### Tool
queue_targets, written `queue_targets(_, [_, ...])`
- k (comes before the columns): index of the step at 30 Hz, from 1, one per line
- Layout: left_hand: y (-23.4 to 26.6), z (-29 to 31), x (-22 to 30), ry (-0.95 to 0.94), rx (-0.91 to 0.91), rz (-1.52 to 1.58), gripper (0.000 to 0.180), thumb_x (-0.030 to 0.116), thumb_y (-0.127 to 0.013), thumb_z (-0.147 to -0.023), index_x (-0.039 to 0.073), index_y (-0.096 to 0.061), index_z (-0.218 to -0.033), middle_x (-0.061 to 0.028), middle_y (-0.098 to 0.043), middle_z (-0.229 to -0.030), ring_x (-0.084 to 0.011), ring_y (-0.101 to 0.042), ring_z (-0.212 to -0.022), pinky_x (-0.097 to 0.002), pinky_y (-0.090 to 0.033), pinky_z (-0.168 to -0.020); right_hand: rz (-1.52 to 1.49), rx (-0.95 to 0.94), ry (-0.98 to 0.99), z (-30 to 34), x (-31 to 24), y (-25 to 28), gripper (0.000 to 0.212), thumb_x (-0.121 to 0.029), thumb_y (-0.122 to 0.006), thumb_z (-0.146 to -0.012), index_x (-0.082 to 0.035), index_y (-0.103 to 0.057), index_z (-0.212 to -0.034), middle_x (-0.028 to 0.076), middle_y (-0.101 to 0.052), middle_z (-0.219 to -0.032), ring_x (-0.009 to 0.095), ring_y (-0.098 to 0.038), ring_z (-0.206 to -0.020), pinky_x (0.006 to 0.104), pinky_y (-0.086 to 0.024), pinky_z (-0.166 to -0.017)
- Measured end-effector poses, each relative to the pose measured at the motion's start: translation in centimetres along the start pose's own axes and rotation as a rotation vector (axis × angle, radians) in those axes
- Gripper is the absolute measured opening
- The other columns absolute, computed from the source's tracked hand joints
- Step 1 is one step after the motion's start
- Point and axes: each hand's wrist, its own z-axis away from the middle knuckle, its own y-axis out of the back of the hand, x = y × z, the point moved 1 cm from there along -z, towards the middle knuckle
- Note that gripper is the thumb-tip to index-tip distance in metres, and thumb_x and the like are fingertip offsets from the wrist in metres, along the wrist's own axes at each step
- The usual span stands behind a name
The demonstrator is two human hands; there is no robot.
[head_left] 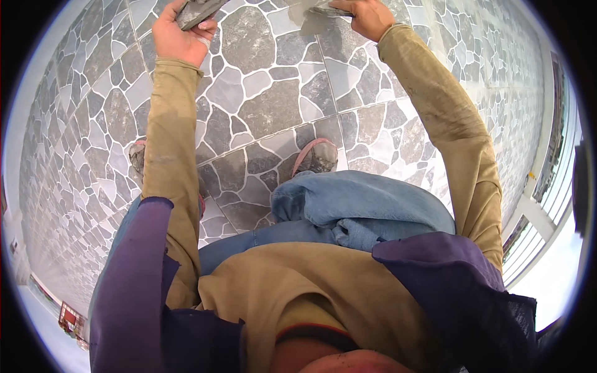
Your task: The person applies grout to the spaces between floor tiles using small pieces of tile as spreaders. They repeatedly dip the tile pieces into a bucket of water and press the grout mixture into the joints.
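At the top edge, left of centre, my left hand is closed round a flat dark-grey piece with a grey-smeared edge. The upper part of that piece runs out of view. My right hand, at the top right of centre, grips a thin flat-bladed tool coated in grey, its blade pointing left. The tool's handle is mostly hidden by the fingers. Close beneath the blade, a grey wet-looking patch or shadow darkens the stone-patterned tile floor. A gap of floor lies between the two hands.
My feet, in dusty shoes with pink edging, stand on the tiles, with my bent jeans-clad knee above them. Straight joints cross the floor. A white railing runs along the right side. A pale wall base curves along the left.
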Motion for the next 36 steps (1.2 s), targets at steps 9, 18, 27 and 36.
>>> queue_targets(9, [3.9, -2.2, -2.5, 0.121, -0.148, 0.147, 0.029, 0.018, -0.052, -0.094, -0.003, -0.059, -0.114, -0.0141, -0.065, -0.111, -0.0231, -0.056, -0.09, -0.0304, -0.039, -0.058, 0.27, 0.01, 0.019, 1.7, -4.9, -1.4, 0.054, 0.005, -0.061, -0.072, -0.016, -0.069, -0.12, 0.003, -0.073, -0.107, 0.026, -0.062, -0.106, 0.0385, -0.055, -0.09])
queue_targets(18, [4.2, -1.4, -2.1, 0.136, -0.058, 0.096, 0.028, 0.019, -0.054, -0.093, -0.003, -0.058, -0.111, -0.014, -0.064, -0.111, -0.0243, -0.057, -0.09, -0.0305, -0.039, -0.058, -0.008, 0.06, 0.086, -6.7, -2.8, 0.4, 0.043, 0.002, -0.057, -0.076, -0.015, -0.073, -0.113, 0.015, -0.073, -0.108, 0.039, -0.065, -0.107, 0.0417, -0.047, -0.101])
queue_targets(27, [4.4, -2.1, -0.4, 0.109, -0.13, 0.108, 0.03, 0.019, -0.056, -0.092, -0.004, -0.058, -0.112, -0.0159, -0.065, -0.113, -0.0263, -0.059, -0.098, -0.0299, -0.039, -0.059, 0.171, -0.161, 0.287, 1.2, -7.7, -1.7, 0.056, 0.003, -0.069, -0.069, -0.018, -0.07, -0.121, -0.004, -0.07, -0.117, 0.021, -0.057, -0.108, 0.0356, -0.046, -0.1])
queue_targets(36, [5.6, -2.6, -1.5, 0.129, -0.146, 0.118, 0.029, 0.018, -0.054, -0.093, -0.003, -0.058, -0.113, -0.0159, -0.064, -0.115, -0.028, -0.059, -0.1, -0.0304, -0.04, -0.059, 0.03, -0.067, 0.485, 0.8, -4.3, 3.1, 0.057, 0.002, -0.059, -0.067, -0.009, -0.068, -0.122, 0.008, -0.068, -0.126, 0.034, -0.06, -0.11, 0.0454, -0.049, -0.09])
